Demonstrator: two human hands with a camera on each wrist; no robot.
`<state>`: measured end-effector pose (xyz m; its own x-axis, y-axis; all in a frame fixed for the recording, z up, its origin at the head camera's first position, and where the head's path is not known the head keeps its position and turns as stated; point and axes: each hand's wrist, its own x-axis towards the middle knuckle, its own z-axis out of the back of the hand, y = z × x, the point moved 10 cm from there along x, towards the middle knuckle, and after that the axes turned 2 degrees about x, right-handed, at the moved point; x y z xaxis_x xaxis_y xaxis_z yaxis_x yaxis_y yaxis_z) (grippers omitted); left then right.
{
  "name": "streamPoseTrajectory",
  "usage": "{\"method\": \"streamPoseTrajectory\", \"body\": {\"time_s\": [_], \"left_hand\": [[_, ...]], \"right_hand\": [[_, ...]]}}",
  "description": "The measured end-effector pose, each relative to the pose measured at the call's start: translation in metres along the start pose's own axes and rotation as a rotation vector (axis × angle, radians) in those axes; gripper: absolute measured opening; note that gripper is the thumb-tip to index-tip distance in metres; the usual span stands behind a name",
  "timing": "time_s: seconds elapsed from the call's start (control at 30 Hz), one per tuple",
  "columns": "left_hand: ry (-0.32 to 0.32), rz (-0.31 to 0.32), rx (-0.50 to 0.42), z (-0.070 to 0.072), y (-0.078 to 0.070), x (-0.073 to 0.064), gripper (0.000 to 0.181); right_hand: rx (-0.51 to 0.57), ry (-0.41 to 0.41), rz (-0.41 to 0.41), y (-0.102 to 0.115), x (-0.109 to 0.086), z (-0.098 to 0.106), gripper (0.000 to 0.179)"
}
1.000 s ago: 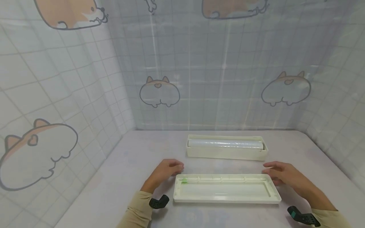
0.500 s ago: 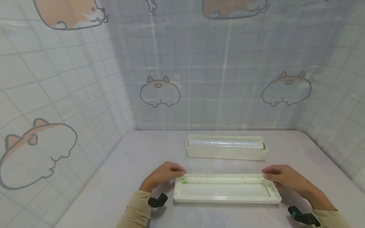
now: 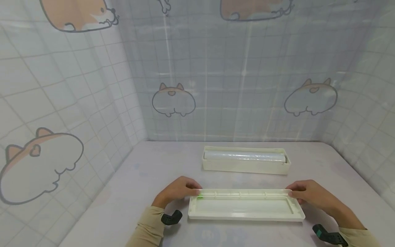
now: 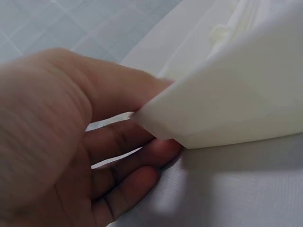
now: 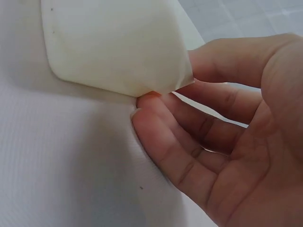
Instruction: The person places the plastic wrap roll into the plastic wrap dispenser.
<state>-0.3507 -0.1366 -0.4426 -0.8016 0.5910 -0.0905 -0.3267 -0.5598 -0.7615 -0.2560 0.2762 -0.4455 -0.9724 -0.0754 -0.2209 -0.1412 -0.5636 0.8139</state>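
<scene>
A long cream plastic lid [image 3: 240, 206] lies inner side up near the front of the table, with a slide track and a small green cutter [image 3: 199, 196] at its far left. My left hand [image 3: 177, 191] pinches the lid's far left corner. In the left wrist view, the thumb is over the rim and the fingers are below the lid [image 4: 236, 94]. At the far right corner, my right hand [image 3: 316, 195] pinches in the same way. The right wrist view has the fingertips under the lid's edge [image 5: 113, 47]. Behind stands the matching box [image 3: 243, 167] with a cling film roll [image 3: 243, 156] inside.
The white table [image 3: 148, 161] runs back to a curtain [image 3: 240, 85] printed with a grid and cartoon dogs, which also lines both sides. Black wrist cameras [image 3: 171, 218] sit on the beige sleeves [image 3: 149, 223].
Both hands have come down onto the lid's far corners from just beside them and now pinch it. The lid and the box with the roll stay in place.
</scene>
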Motion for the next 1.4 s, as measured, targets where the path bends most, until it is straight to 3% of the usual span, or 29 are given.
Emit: {"method": "streamPoseTrajectory", "body": {"time_s": [0.23,0.67,0.87,1.07,1.23,1.4], "left_hand": [[-0.017,-0.011,-0.01,0.002,-0.002,0.001,0.021],[-0.129,0.008,-0.118,0.013,0.001,0.001,0.02],[-0.185,0.003,-0.099,0.02,0.003,0.003,0.017],[-0.199,0.003,-0.148,0.022,0.003,0.004,0.019],[-0.246,-0.039,-0.221,0.026,-0.001,0.002,0.019],[-0.304,-0.074,-0.237,0.031,-0.004,-0.001,0.017]], "right_hand": [[0.034,-0.009,0.016,-0.001,0.0,0.001,0.036],[0.097,-0.173,0.018,0.0,-0.002,0.01,0.04],[0.15,-0.225,0.054,0.005,-0.002,0.013,0.048],[0.209,-0.26,0.055,0.008,-0.004,0.014,0.061],[0.257,-0.252,0.014,0.006,-0.002,0.011,0.074],[0.29,-0.162,-0.051,0.003,0.0,0.003,0.086]]}}
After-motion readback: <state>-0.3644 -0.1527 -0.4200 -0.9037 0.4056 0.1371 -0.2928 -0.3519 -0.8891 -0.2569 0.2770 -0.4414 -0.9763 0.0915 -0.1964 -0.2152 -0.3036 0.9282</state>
